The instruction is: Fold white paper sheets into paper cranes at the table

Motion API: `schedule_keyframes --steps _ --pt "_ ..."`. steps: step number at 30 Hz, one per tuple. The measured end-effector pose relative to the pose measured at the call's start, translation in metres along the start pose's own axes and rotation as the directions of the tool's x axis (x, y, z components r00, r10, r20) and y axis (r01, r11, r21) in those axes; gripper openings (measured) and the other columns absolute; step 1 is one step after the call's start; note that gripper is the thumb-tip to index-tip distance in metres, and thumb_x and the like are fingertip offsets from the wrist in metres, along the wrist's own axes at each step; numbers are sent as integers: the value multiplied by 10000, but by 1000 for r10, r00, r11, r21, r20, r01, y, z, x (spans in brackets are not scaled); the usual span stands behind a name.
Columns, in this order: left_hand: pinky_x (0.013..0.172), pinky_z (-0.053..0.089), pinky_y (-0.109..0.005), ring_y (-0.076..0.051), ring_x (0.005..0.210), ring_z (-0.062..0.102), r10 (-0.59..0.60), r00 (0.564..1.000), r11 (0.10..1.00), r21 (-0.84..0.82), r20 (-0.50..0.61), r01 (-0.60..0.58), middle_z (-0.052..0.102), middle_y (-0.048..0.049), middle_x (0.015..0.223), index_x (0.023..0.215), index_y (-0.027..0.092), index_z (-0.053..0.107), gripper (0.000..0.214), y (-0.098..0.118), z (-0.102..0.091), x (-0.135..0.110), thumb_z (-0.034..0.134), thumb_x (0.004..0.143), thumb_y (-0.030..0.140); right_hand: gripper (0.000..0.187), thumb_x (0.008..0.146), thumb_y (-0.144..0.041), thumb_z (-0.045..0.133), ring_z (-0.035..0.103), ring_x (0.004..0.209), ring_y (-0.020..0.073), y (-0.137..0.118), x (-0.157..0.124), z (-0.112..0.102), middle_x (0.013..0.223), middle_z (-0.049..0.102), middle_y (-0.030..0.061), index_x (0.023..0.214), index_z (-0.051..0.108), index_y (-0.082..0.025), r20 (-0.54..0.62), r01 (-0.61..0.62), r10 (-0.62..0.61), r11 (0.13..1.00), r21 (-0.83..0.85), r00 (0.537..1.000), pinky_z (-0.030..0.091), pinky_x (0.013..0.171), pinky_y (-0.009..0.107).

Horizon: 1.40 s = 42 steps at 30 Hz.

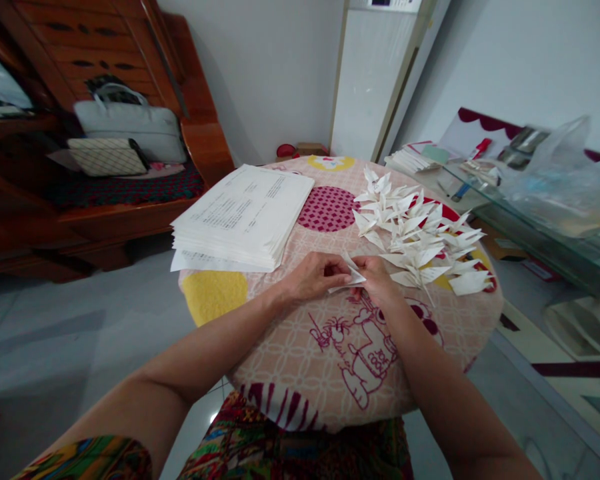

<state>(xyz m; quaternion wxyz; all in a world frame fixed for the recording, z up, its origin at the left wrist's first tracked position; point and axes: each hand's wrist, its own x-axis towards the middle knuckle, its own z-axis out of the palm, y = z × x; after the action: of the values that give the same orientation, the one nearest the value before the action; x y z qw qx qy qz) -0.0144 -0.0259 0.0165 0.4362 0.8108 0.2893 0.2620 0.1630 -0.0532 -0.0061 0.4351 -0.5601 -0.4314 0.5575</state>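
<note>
Both my hands meet at the middle of a round table (pixel 290 360) covered with a pink patterned cloth. My left hand (pixel 314 277) and my right hand (pixel 377 277) pinch a small folded piece of white paper (pixel 351 275) between them, fingers closed on it. Just beyond my right hand lies a pile of several finished white paper cranes (pixel 420 233). A thick stack of printed white sheets (pixel 243 217) sits at the table's far left, beyond my left hand.
A wooden bench (pixel 130 200) with a grey bag (pixel 130 123) and a quilted pouch (pixel 107 157) stands at the left. A glass-topped table (pixel 530 220) with papers and a plastic bag is at the right. A white cabinet (pixel 370 80) stands behind.
</note>
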Motion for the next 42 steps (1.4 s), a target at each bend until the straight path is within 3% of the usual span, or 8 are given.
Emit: schedule_keyframes --steps 3,8,18,22,26,30,37,42 --pt "589 365 -222 -99 580 518 -23 998 998 61 -55 26 607 22 644 946 144 702 263 4 9 -1 717 827 379 157 613 -309 703 484 303 117 3 2 1 427 580 -33 698 679 -179 -27 -9 10 1000 5 1000 387 278 208" --pt "598 356 -235 -124 597 552 -17 989 948 312 -146 62 619 30 660 1022 172 680 315 13 17 1 769 767 334 131 644 -312 667 506 318 126 2 3 2 488 638 -14 660 692 -184 -45 -12 10 999 -31 999 406 288 229" --pt "633 374 -253 -155 681 582 89 971 881 472 -221 27 677 -39 769 895 182 660 120 9 23 2 603 824 262 120 564 -195 655 530 333 132 0 3 4 497 652 -4 678 685 -174 -21 -14 12 997 -77 1000 415 290 218" --pt "589 335 -253 -125 594 493 54 949 900 426 -312 89 621 -17 677 823 172 653 104 5 12 2 564 805 222 168 606 -217 680 535 320 139 -4 1 2 439 610 -20 762 691 -154 20 -21 23 993 -113 1000 391 276 206" --pt "554 314 -240 -108 559 441 -34 903 959 240 -429 150 534 22 590 825 153 677 152 -1 -4 2 564 731 191 167 679 -250 689 491 279 110 -7 -2 1 420 592 -27 805 681 -139 35 -18 23 987 -159 999 343 265 182" --pt "542 332 -227 -103 569 457 -98 873 976 124 -477 177 561 15 614 876 139 707 248 -12 -16 3 567 674 166 132 695 -222 681 497 284 105 -5 -3 0 426 598 -29 799 663 -144 24 -19 24 984 -174 999 338 265 171" --pt "580 414 -214 -115 653 551 -148 882 982 39 -447 184 666 -25 747 896 136 724 280 -25 -31 5 592 649 153 155 696 -191 690 500 307 93 -4 0 -5 516 656 -9 838 718 -137 13 24 -22 961 -276 1000 305 259 174" --pt "656 459 -221 -110 683 565 -67 916 982 139 -395 131 694 -32 824 832 149 726 243 -26 -36 7 562 668 78 234 688 -187 718 516 339 107 -6 2 -7 579 686 2 915 758 -147 -59 7 -31 931 -365 998 317 296 200"
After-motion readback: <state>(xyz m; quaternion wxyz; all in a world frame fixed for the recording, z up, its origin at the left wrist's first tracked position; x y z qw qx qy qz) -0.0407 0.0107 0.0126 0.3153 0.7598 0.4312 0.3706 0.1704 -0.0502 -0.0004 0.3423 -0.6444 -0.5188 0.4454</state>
